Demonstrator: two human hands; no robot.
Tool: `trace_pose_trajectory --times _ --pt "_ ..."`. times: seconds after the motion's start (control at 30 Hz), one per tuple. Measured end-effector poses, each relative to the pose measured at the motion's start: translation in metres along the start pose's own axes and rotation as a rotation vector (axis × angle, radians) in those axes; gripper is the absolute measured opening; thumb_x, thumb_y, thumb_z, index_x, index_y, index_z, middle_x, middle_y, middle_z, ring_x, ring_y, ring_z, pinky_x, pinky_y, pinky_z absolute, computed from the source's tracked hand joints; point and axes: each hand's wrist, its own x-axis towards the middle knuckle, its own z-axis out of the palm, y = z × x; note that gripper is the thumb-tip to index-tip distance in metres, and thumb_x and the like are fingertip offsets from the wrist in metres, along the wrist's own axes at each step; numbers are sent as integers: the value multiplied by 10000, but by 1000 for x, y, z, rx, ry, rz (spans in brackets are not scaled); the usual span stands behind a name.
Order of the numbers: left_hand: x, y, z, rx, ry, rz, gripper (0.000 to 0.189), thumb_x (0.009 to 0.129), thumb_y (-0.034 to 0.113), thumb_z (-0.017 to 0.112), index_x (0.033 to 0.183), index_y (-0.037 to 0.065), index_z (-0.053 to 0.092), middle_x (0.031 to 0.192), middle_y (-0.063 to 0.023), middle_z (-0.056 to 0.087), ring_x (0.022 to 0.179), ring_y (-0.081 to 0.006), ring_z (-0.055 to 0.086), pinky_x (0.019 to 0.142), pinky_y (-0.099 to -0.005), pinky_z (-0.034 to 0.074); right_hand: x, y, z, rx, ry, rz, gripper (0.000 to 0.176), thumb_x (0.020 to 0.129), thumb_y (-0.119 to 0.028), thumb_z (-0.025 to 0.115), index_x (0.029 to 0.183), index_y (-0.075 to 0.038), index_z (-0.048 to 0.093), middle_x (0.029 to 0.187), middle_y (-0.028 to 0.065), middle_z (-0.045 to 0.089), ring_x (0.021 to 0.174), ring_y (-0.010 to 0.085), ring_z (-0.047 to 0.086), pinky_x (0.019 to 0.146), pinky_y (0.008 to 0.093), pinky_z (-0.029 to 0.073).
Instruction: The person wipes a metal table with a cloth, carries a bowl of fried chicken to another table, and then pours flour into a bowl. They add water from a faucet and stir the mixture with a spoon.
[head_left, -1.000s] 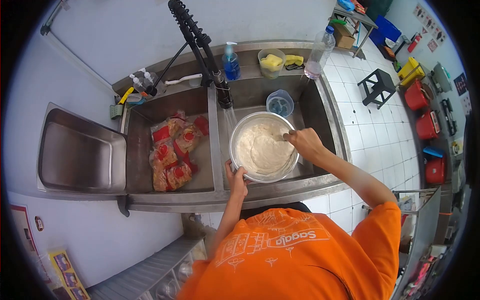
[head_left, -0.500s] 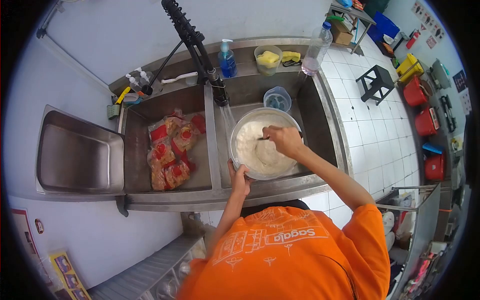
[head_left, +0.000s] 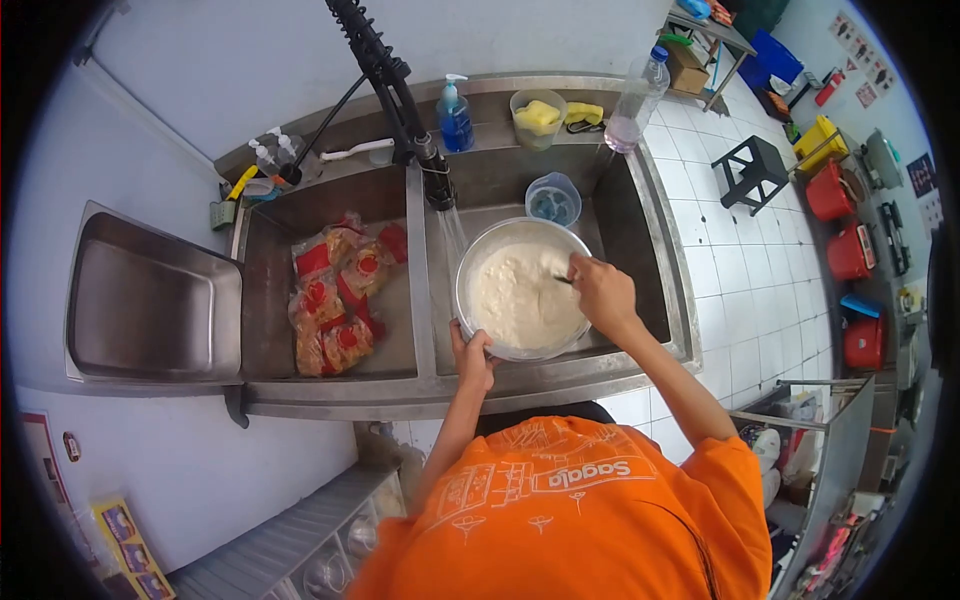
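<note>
A wide metal bowl (head_left: 466,262) holds a thick, pale, lumpy batter (head_left: 515,295) and sits in the right sink basin. My left hand (head_left: 473,357) grips the bowl's lower left rim, its fingers along the outer wall. Over the bowl's right side, my right hand (head_left: 604,296) is closed round a dark-handled utensil (head_left: 563,279); its lower end is sunk in the batter, so its kind is hidden. Just left of the bowl, water runs from the black faucet (head_left: 436,180). Behind the bowl stands a clear plastic measuring jug (head_left: 553,200).
Several plastic packs with red labels (head_left: 345,290) lie in the left basin. Along the back ledge stand a blue soap bottle (head_left: 455,122), a tub with yellow sponges (head_left: 538,118) and a large clear bottle (head_left: 637,105). A black stool (head_left: 752,170) stands on the tiled floor.
My right hand has moved right and slightly down across the bowl, taking the utensil through the batter. My left hand stays on the rim.
</note>
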Motion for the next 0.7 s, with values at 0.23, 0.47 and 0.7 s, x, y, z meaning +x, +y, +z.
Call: trace_pose_trajectory --times 0.23,0.47,0.7 --pt "13 -4 -10 81 -87 27 550 675 50 516 1198 136 370 1074 -113 504 883 -251 588 527 -372 568 -14 -6 2 86 -94 -115 86 765 -44 618 814 -111 595 743 123 659 680 330 659 570 444 498" --pt "11 7 -4 104 -12 46 564 672 55 518 1210 129 364 1114 -134 499 894 -275 596 534 -387 577 17 -23 65 118 14 -175 177 801 -37 578 931 -130 652 757 151 668 708 347 664 608 454 514" --pt "30 0 -26 97 77 47 628 655 57 528 1246 141 336 1146 -155 488 959 -292 578 550 -428 573 36 -22 31 -38 -168 -13 247 782 -10 555 1001 -115 599 867 122 670 779 335 665 621 458 509"
